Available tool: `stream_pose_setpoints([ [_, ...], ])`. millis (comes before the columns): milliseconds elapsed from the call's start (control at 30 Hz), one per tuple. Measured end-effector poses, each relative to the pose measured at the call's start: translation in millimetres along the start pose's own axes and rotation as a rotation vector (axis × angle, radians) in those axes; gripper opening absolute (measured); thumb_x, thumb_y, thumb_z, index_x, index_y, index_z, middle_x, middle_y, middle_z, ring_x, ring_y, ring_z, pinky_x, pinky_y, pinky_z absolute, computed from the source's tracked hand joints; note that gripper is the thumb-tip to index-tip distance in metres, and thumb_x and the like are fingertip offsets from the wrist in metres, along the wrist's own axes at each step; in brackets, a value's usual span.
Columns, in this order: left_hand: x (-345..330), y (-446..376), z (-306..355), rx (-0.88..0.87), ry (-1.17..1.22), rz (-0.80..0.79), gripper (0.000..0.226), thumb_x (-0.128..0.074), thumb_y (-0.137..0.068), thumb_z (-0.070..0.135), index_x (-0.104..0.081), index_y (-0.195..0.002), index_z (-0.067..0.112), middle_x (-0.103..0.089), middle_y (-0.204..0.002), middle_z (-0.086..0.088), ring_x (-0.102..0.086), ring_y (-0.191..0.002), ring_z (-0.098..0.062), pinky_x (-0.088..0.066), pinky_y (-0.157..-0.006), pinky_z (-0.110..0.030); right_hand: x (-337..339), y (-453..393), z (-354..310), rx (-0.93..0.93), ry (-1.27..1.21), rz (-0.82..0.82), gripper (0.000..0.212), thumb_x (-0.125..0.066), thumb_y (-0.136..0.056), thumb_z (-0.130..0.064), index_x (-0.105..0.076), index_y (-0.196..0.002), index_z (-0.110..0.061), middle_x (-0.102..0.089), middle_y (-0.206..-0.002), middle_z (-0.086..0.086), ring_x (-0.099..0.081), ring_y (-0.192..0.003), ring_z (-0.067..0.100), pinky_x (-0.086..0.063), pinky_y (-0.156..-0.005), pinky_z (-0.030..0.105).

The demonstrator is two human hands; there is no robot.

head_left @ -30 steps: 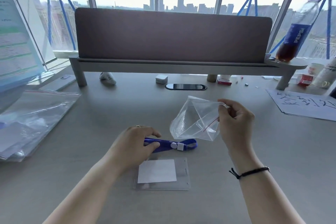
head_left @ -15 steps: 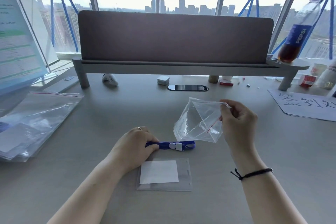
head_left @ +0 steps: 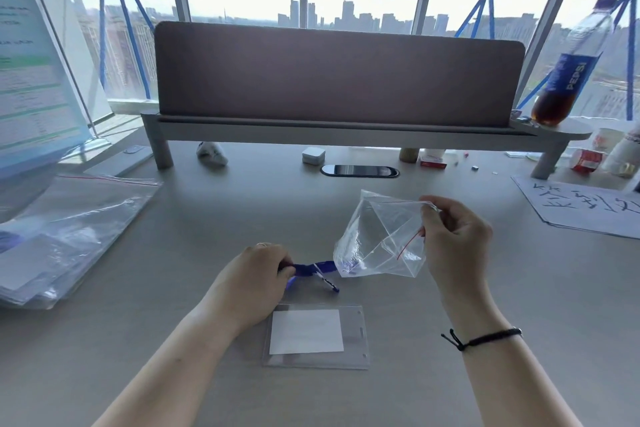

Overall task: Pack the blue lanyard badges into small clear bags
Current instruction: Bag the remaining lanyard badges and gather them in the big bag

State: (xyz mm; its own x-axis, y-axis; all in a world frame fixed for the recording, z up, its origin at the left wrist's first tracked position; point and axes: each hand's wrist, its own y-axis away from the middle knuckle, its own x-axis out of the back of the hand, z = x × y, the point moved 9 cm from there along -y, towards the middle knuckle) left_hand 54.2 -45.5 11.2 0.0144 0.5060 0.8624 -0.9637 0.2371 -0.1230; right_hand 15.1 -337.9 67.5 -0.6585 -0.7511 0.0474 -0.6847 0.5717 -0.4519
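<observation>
The blue lanyard (head_left: pixel 313 270) is bunched in the left hand (head_left: pixel 254 282), which is clenched around it just above the desk (head_left: pixel 214 229), its loose end reaching toward the mouth of the small clear bag (head_left: pixel 377 243). That bag is raised off the desk in the right hand (head_left: pixel 455 236), whose fingers pinch its upper corner by the red seal line so it hangs puffed open; whether the lanyard tip is already inside, I cannot tell. The clear badge holder (head_left: pixel 315 336) with its white card lies flat on the desk, near the person, just below the left hand and apart from the bag.

The desk is pale grey and matte. To the left lies a stack of larger clear bags (head_left: pixel 65 229); to the right, a white sheet with handwritten characters (head_left: pixel 585 208). A dark oval cable port (head_left: pixel 359 170) sits further back, under a raised shelf carrying a brown divider panel (head_left: pixel 337 74). A Pepsi bottle (head_left: pixel 569 69) stands at the shelf's right end. Behind, tall windows with blue tape crosses look onto a hazy skyline.
</observation>
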Motion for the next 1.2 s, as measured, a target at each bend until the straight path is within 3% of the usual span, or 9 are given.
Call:
stream_pose_setpoints([
  [33, -1, 1, 1, -0.009, -0.004, -0.011, 0.008, -0.062, -0.093, 0.033, -0.068, -0.097, 0.029, -0.064, -0.095, 0.011, -0.061, -0.087, -0.013, -0.052, -0.083, -0.033, -1, 0, 0, 0.004, 0.003, -0.003, 0.022, -0.062, -0.086, -0.015, -0.073, -0.081, -0.034, -0.062, -0.07, 0.027, -0.051, -0.059, 0.022, -0.049, -0.062, 0.036],
  [100, -6, 2, 0, -0.005, -0.027, -0.05, 0.04, -0.067, -0.089, 0.047, -0.063, -0.125, 0.028, -0.062, -0.104, 0.012, -0.059, -0.094, -0.01, -0.048, -0.084, -0.026, -1, 0, 0, 0.008, 0.011, -0.005, 0.026, -0.063, -0.088, -0.011, -0.073, -0.08, -0.034, -0.062, -0.068, 0.025, -0.051, -0.058, 0.022, -0.049, -0.062, 0.036],
  [200, -3, 4, 2, 0.003, -0.049, -0.051, 0.062, -0.069, -0.082, 0.059, -0.054, -0.137, 0.033, -0.058, -0.113, 0.014, -0.058, -0.099, -0.008, -0.048, -0.085, -0.026, -1, -1, 1, 0.004, 0.013, -0.003, 0.025, -0.063, -0.088, -0.012, -0.073, -0.081, -0.034, -0.063, -0.065, 0.02, -0.052, -0.058, 0.021, -0.052, -0.062, 0.042],
  [333, 1, 5, 4, -0.015, -0.182, -0.023, 0.057, -0.066, -0.072, 0.067, -0.06, -0.124, 0.043, -0.057, -0.123, 0.02, -0.057, -0.113, -0.007, -0.05, -0.088, -0.029, -1, -1, 1, -0.003, -0.004, -0.014, 0.028, -0.063, -0.09, -0.009, -0.073, -0.081, -0.033, -0.059, -0.061, 0.012, -0.051, -0.058, 0.021, -0.048, -0.062, 0.035],
  [433, 0, 5, 5, -0.019, -0.179, -0.032, 0.03, -0.066, -0.08, 0.059, -0.071, -0.104, 0.042, -0.06, -0.106, 0.018, -0.058, -0.102, -0.007, -0.051, -0.081, -0.028, -3, 0, -2, 0.011, -0.007, -0.022, 0.026, -0.063, -0.088, -0.011, -0.073, -0.08, -0.034, -0.06, -0.066, 0.025, -0.051, -0.058, 0.021, -0.048, -0.062, 0.035],
  [567, -6, 3, 5, -0.012, -0.092, -0.022, 0.016, -0.062, -0.091, 0.044, -0.075, -0.101, 0.042, -0.059, -0.094, 0.015, -0.057, -0.092, -0.007, -0.053, -0.081, -0.033, -3, 1, -3, 0.012, -0.022, -0.023, 0.021, -0.062, -0.084, -0.017, -0.074, -0.08, -0.034, -0.059, -0.069, 0.028, -0.05, -0.058, 0.022, -0.046, -0.063, 0.034],
  [900, -3, 2, 6, 0.023, -0.134, 0.053, 0.014, -0.042, -0.102, 0.029, -0.055, -0.098, 0.029, -0.061, -0.102, 0.011, -0.058, -0.09, -0.019, -0.048, -0.077, -0.035, -2, 1, -1, -0.004, -0.032, -0.012, 0.019, -0.061, -0.083, -0.019, -0.075, -0.08, -0.032, -0.063, -0.069, 0.023, -0.051, -0.058, 0.022, -0.047, -0.061, 0.035],
  [1067, 9, 4, 1, 0.037, 0.29, 0.107, 0.026, -0.037, -0.101, 0.015, -0.053, -0.095, 0.035, -0.066, -0.081, 0.005, -0.058, -0.068, -0.021, -0.05, -0.065, -0.036, -1, 1, -2, 0.009, -0.015, -0.007, 0.02, -0.063, -0.086, -0.014, -0.075, -0.082, -0.03, -0.063, -0.066, 0.023, -0.051, -0.058, 0.022, -0.052, -0.06, 0.043],
  [1200, 19, 5, 9, -0.019, 0.343, 0.176, 0.039, -0.04, -0.098, 0.001, -0.066, -0.095, 0.031, -0.064, -0.083, 0.002, -0.056, -0.079, -0.013, -0.045, -0.074, -0.03, -1, 0, 0, 0.006, -0.021, -0.011, 0.027, -0.063, -0.088, -0.009, -0.074, -0.08, -0.032, -0.059, -0.06, 0.007, -0.051, -0.057, 0.021, -0.049, -0.061, 0.037],
])
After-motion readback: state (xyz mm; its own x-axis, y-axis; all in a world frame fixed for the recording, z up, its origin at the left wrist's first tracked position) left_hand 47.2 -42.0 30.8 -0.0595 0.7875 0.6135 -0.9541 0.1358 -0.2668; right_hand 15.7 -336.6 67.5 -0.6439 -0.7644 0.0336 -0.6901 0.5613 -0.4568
